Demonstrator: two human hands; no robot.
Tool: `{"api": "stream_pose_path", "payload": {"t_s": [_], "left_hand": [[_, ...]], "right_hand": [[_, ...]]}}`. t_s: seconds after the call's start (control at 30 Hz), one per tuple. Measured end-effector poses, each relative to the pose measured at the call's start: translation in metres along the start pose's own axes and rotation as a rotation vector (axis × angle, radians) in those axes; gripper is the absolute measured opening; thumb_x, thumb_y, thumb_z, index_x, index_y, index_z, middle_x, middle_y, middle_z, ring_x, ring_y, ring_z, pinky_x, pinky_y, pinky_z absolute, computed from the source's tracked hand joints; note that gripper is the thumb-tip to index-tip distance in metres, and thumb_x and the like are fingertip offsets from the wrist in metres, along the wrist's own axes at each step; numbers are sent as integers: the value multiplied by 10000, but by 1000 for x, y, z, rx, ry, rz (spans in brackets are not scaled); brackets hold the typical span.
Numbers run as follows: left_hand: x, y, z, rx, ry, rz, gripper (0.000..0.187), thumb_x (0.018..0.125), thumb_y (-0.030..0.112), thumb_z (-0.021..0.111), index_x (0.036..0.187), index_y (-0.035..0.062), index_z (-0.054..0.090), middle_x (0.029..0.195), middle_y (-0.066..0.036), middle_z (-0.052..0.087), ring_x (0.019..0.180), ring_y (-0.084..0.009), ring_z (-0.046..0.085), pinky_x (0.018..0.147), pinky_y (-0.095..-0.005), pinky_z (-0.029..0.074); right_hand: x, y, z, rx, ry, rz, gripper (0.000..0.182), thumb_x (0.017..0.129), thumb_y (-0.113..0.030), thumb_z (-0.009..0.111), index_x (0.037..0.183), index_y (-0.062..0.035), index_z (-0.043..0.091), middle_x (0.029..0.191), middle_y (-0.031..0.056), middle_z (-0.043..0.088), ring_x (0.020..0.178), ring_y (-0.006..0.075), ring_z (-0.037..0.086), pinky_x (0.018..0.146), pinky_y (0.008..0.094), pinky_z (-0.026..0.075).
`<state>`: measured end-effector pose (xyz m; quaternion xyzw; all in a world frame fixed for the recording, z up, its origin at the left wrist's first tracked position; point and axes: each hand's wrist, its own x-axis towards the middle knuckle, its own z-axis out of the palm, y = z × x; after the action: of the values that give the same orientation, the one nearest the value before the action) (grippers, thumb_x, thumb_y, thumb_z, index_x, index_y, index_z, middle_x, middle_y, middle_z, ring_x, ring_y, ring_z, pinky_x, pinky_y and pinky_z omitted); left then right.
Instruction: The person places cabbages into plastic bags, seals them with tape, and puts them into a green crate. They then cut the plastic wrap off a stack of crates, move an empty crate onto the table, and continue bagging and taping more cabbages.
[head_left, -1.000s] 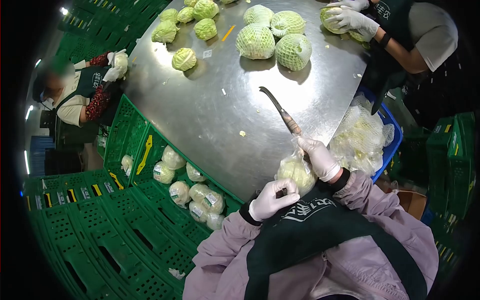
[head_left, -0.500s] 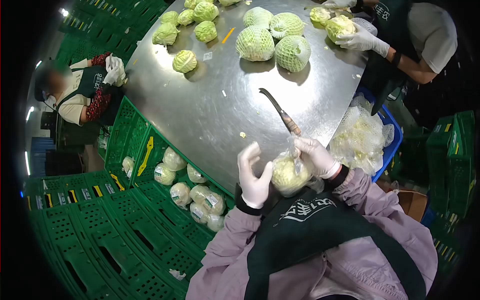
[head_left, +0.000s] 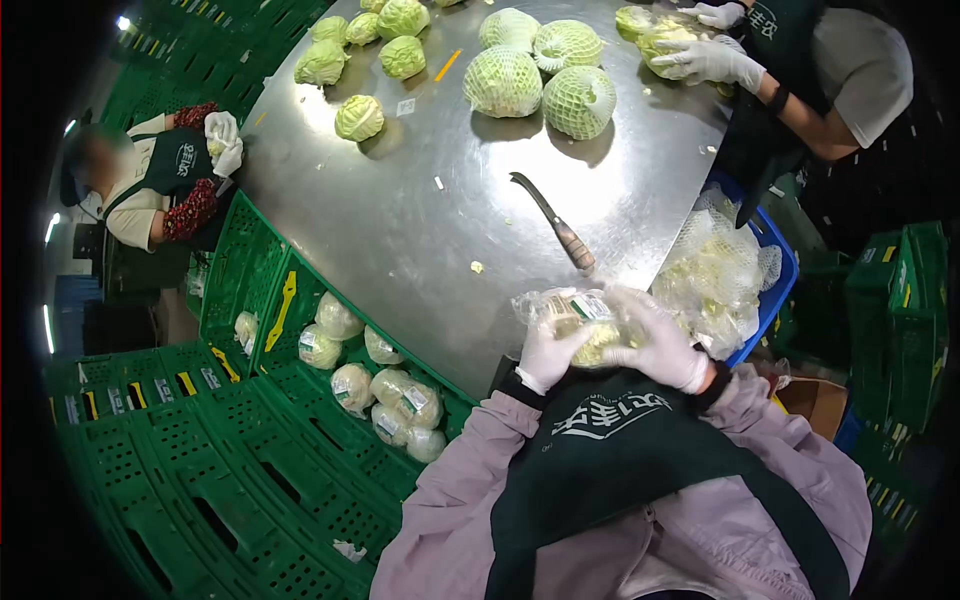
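A cabbage in a clear plastic bag [head_left: 597, 342] is between my gloved hands, close to my apron at the table's near edge. My left hand [head_left: 550, 356] grips its left side, thumb across the front. Curved round the right side is my right hand [head_left: 662, 345]. Printed labels show on the upper part of the bag. Just beyond my hands, a curved knife with a wooden handle [head_left: 555, 222] lies on the steel table [head_left: 430, 240]. Several cabbages in white foam netting [head_left: 503, 82] stand farther back, with bare cabbages [head_left: 359, 118] to their left.
Bagged cabbages [head_left: 408, 398] lie in a green crate [head_left: 290, 420] at left. A blue bin [head_left: 785, 290] at right holds foam netting [head_left: 715, 270]. One co-worker's gloved hands [head_left: 715, 62] handle cabbage at upper right; another person [head_left: 165, 175] stands at left.
My left hand has gone from open beside the cabbage to gripping it. My right hand has moved from the gathered bag top to the cabbage's right side. The bag's labels now show.
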<state>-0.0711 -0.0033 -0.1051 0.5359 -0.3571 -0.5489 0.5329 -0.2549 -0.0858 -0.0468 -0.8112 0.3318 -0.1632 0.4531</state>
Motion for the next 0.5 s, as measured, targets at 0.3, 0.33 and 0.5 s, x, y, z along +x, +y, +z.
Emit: {"api": "stream_pose_path", "payload": {"t_s": [0.3,0.33,0.5], "left_hand": [[18,-5,-43,-341,-144,-203,445,907,243,552,1249,-31,476,1170,-92,569,1129,-196,517,1021,-335,361],[17,-5,-43,-341,-143,-201,445,907,243,552,1249,-31,476,1170,-92,569,1129,-196,517,1021,-335,361],[8,12,-44,-305,-520,-207,518,921,372,493,1224,-47,516,1198,-116,564,1100,-205,530,976,-344,385]], "right_hand": [[10,15,17,1091,-8,489,242,970,-203,479,994,0,607,826,39,632,750,119,600,704,259,496],[14,-7,17,1252,-15,554,233,963,-200,484,962,8,590,804,50,604,702,133,590,673,274,506],[42,-24,4,1524,-211,556,170,934,-142,474,830,-37,558,675,20,515,586,126,528,554,235,459]]}}
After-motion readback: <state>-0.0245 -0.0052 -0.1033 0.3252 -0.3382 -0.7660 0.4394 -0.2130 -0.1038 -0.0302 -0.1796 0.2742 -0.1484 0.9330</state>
